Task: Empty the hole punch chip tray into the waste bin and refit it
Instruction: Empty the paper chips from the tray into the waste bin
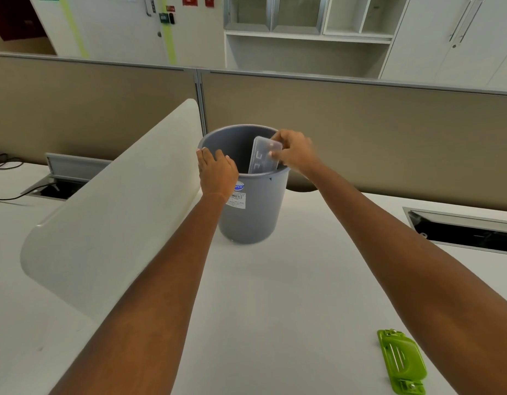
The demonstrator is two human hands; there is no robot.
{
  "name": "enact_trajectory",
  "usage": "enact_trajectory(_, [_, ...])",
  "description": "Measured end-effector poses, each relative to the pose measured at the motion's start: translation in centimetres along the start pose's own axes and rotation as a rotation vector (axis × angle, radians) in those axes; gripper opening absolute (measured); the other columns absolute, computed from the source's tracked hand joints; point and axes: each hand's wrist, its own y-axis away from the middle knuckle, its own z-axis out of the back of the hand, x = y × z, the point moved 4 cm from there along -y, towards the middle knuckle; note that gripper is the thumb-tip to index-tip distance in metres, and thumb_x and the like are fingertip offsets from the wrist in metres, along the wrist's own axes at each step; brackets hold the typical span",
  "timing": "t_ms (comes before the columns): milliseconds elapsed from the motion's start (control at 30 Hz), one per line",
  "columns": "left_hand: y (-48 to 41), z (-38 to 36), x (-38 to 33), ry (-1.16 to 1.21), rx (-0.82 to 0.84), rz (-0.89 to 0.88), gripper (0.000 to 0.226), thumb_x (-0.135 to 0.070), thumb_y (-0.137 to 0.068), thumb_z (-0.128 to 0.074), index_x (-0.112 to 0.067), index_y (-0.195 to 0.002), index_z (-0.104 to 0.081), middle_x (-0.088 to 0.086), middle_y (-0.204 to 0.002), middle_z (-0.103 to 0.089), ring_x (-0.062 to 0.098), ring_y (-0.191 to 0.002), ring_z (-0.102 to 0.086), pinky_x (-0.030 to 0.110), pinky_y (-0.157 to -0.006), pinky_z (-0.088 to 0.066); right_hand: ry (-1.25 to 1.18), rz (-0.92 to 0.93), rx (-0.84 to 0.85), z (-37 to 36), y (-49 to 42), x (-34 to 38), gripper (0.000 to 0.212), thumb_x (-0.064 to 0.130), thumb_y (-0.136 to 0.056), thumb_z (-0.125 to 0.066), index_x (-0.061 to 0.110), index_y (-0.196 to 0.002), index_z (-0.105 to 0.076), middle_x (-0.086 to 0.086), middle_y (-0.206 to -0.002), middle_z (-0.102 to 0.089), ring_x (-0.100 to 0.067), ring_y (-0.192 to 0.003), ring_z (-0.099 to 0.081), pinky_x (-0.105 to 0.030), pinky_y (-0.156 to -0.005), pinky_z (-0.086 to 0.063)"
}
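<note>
Chip tray: a clear, shallow plastic tray (264, 155), held on end inside the mouth of the bin, its long side running down into the opening, top end tipped slightly toward the right hand.
Right hand: the right hand (295, 153) pinches the tray's upper end, fingertips (270, 154) on its near face and the thumb over the top edge; the wrist sits over the bin's right rim.
Grip, right: clenched on the tray.
Waste bin: a grey round waste bin (250, 212) stands upright on the desk directly below the pinch, a white label (236, 198) with a barcode on its near wall.
Left hand: the left hand (216, 171) lies over the bin's near-left rim, across the opening from the pinch, fingers curled over the edge and the palm against the outer wall.
Grip, left: grasping the bin's rim.
Hole punch: the green hole punch (401, 363) lies upside down on the desk, well apart from the tray, nearer the person and under the right forearm.
Desk: a white desk (275, 295) carries both bin and punch.
Divider: a white curved divider (112, 218) slants up just left of the left hand.
Partition: a beige partition (360, 132) stands beyond the bin.
</note>
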Motion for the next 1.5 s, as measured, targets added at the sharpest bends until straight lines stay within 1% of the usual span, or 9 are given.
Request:
enact_trajectory(67, [0.0,0.0,0.0,0.001,0.0,0.003,0.043,-0.023,-0.1,-0.026,-0.002,-0.137,-0.033,0.019,-0.155,-0.017,0.036,-0.144,-0.01,0.042,-0.117,-0.02,0.114,0.049,0.117,-0.5,0.0,0.2,0.024,0.004,-0.08,-0.062,0.006,-0.103,-0.064,-0.013,-0.108,-0.064,-0.025,-0.096,-0.058,-0.024,-0.071,-0.048])
enact_trajectory(367, [0.0,0.0,0.0,0.002,0.004,0.004,0.043,-0.022,-0.1,-0.027,-0.001,-0.137,-0.032,0.02,-0.155,-0.017,0.036,-0.144,-0.009,0.043,-0.117,-0.019,0.134,0.123,-0.026,0.5,0.1,0.4,0.02,0.003,-0.077,-0.063,0.005,-0.096,-0.068,-0.013,-0.104,-0.068,-0.02,-0.087,-0.057,-0.027,-0.072,-0.05])
enact_trajectory(633, [0.1,-0.1,0.0,0.005,0.004,0.008,0.044,-0.021,-0.1,-0.025,0.0,-0.138,-0.031,0.021,-0.155,-0.017,0.036,-0.145,-0.008,0.043,-0.117,-0.019,-0.45,-0.294,-0.158,1.6,0.9,-1.7,0.02,-0.005,-0.076,-0.063,0.002,-0.094,-0.062,-0.013,-0.09,-0.063,-0.014,-0.063,-0.059,-0.022,-0.06,-0.051])
enact_trajectory(867, [0.1,-0.2,0.0,0.013,0.002,0.009,0.044,-0.021,-0.101,-0.025,0.0,-0.139,-0.031,0.022,-0.154,-0.018,0.036,-0.144,-0.008,0.043,-0.118,-0.017,-0.639,-0.421,-0.141,1.3,1.6,-2.1,0.025,-0.007,-0.08,-0.061,-0.004,-0.106,-0.06,-0.021,-0.114,-0.065,-0.029,-0.093,-0.067,-0.026,-0.075,-0.055])
enact_trajectory(967, [0.1,-0.2,0.0,0.014,0.003,0.009,0.044,-0.021,-0.101,-0.025,0.0,-0.139,-0.031,0.022,-0.154,-0.017,0.036,-0.145,-0.008,0.043,-0.117,-0.018,-0.596,-0.351,-0.152,1.4,1.4,-1.8,0.025,-0.008,-0.08,-0.061,-0.005,-0.105,-0.06,-0.022,-0.113,-0.065,-0.022,-0.083,-0.061,-0.02,-0.061,-0.054])
enact_trajectory(1133, [0.1,-0.1,0.0,0.015,0.001,0.01,0.043,-0.021,-0.101,-0.025,0.0,-0.138,-0.032,0.022,-0.154,-0.018,0.036,-0.144,-0.008,0.043,-0.117,-0.018,-0.122,0.009,-0.25,1.9,1.7,-0.3,0.02,-0.001,-0.081,-0.059,-0.001,-0.101,-0.061,-0.016,-0.107,-0.067,-0.019,-0.089,-0.06,-0.021,-0.074,-0.047])
enact_trajectory(1233, [0.2,-0.2,0.0,0.009,0.004,0.001,0.043,-0.02,-0.1,-0.025,0.001,-0.136,-0.033,0.023,-0.154,-0.019,0.037,-0.144,-0.009,0.043,-0.118,-0.018,0.151,0.125,-0.03,1.0,1.6,0.3,0.022,-0.005,-0.08,-0.057,0.001,-0.099,-0.064,-0.016,-0.106,-0.067,-0.027,-0.096,-0.06,-0.024,-0.074,-0.044])
enact_trajectory(1400, [0.1,0.0,0.0,0.022,0.002,0.002,0.042,-0.02,-0.1,-0.026,0.001,-0.136,-0.034,0.021,-0.154,-0.019,0.036,-0.144,-0.009,0.042,-0.118,-0.018,0.083,0.072,-0.208,1.7,1.3,0.3,0.021,-0.004,-0.081,-0.054,-0.001,-0.1,-0.063,-0.017,-0.108,-0.066,-0.019,-0.087,-0.055,0.002,-0.058,-0.036])
enact_trajectory(1500, [0.1,0.0,0.0,0.032,0.004,0.003,0.042,-0.019,-0.1,-0.025,0.002,-0.136,-0.034,0.022,-0.154,-0.02,0.036,-0.144,-0.009,0.042,-0.118,-0.018,0.116,0.125,-0.226,1.7,1.3,0.1,0.019,-0.004,-0.082,-0.054,-0.002,-0.098,-0.063,-0.019,-0.105,-0.067,-0.022,-0.088,-0.058,0.002,-0.058,-0.038])
